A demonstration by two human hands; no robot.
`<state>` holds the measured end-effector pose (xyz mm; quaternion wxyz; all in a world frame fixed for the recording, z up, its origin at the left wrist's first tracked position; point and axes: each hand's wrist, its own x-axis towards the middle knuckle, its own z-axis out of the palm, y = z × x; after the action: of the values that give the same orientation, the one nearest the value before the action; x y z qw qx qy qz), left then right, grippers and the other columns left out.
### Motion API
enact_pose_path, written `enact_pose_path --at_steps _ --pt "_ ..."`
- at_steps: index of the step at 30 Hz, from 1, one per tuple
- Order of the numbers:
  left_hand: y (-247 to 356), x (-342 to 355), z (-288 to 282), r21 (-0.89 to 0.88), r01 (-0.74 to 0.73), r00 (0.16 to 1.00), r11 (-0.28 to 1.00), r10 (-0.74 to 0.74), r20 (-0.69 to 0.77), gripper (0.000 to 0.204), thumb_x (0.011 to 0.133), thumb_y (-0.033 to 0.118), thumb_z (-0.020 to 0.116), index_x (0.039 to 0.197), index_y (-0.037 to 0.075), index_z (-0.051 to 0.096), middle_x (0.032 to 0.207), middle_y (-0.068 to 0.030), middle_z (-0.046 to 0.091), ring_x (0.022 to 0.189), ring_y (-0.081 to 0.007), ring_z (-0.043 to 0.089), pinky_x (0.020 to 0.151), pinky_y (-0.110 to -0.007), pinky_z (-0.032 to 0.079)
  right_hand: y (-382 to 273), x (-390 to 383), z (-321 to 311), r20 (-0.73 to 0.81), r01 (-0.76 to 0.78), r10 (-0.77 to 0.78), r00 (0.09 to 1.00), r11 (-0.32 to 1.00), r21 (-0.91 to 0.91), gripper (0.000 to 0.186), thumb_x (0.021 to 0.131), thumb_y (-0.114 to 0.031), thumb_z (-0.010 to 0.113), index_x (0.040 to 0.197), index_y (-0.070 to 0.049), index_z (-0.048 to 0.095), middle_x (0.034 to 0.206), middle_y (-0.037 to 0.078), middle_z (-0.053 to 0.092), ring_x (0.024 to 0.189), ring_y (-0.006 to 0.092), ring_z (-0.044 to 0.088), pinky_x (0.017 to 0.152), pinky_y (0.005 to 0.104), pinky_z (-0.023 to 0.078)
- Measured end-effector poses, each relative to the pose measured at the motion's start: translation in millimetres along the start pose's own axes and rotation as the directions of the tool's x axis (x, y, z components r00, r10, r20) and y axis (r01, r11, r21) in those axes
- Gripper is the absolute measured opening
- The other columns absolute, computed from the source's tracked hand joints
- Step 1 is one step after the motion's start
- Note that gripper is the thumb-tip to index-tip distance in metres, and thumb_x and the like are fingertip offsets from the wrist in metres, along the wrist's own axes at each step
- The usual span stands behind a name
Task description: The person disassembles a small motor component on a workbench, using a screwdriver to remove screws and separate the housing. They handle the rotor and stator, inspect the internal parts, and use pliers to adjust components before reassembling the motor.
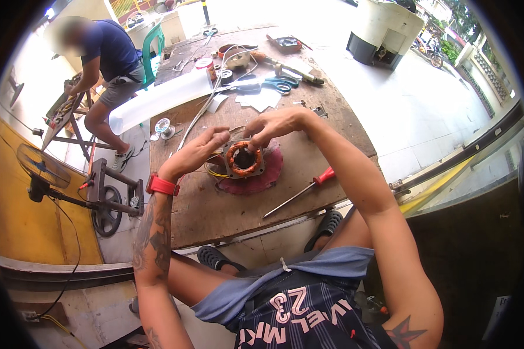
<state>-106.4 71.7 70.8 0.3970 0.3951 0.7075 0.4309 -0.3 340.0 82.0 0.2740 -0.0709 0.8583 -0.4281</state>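
A wooden counter [204, 218] has a red-handled screwdriver [322, 177] at its near right. Beyond, near the middle, an open motor stator [244, 172] with orange windings sits on a round reddish pad [276, 166]. The right hand [273, 124] bends its fingers to the stator's far rim; the left hand [208, 146] reaches in, fingers extended, from the left. Whether either grips a thin wire, I cannot tell. Farther left stands a wire spool [165, 129]; farther right, blue-handled scissors [280, 85].
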Motion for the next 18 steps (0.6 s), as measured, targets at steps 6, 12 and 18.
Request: enact_pose_path --at_steps 6,12,18 --pt "-8 -23 11 0.443 -0.230 0.963 0.866 0.267 -0.022 0.115 0.077 0.064 0.090 0.165 0.011 0.037 0.160 -0.0235 0.050 0.149 -0.0360 0.050 0.124 -0.050 0.039 -7 6 -3 0.096 -0.155 0.150 0.984 0.987 0.049 0.094 0.089 -0.071 0.074 0.146 0.003 0.062 0.124 0.017 0.075 0.113 0.0260 0.072 0.100 0.0387 0.056" --pt "-29 -31 12 0.336 -0.319 0.872 0.886 0.413 -0.261 0.122 0.070 0.056 0.097 0.166 0.013 0.035 0.167 -0.0195 0.042 0.154 -0.0353 0.043 0.128 -0.051 0.033 -8 -85 -32 -0.634 -0.028 -0.116 0.765 0.977 -0.213 0.081 0.093 -0.071 0.072 0.137 -0.003 0.070 0.126 0.022 0.075 0.117 0.0314 0.072 0.101 0.0403 0.057" --pt "-52 -49 7 0.320 -0.377 0.595 0.869 0.492 -0.635 0.055 0.085 0.028 0.093 0.131 0.010 0.068 0.145 -0.0155 0.062 0.141 -0.0308 0.055 0.120 -0.048 0.042 32 -126 -31 -0.777 -0.475 0.206 0.594 0.870 -0.132 0.089 0.094 -0.082 0.060 0.131 -0.002 0.074 0.125 0.023 0.074 0.119 0.0318 0.072 0.100 0.0438 0.058"
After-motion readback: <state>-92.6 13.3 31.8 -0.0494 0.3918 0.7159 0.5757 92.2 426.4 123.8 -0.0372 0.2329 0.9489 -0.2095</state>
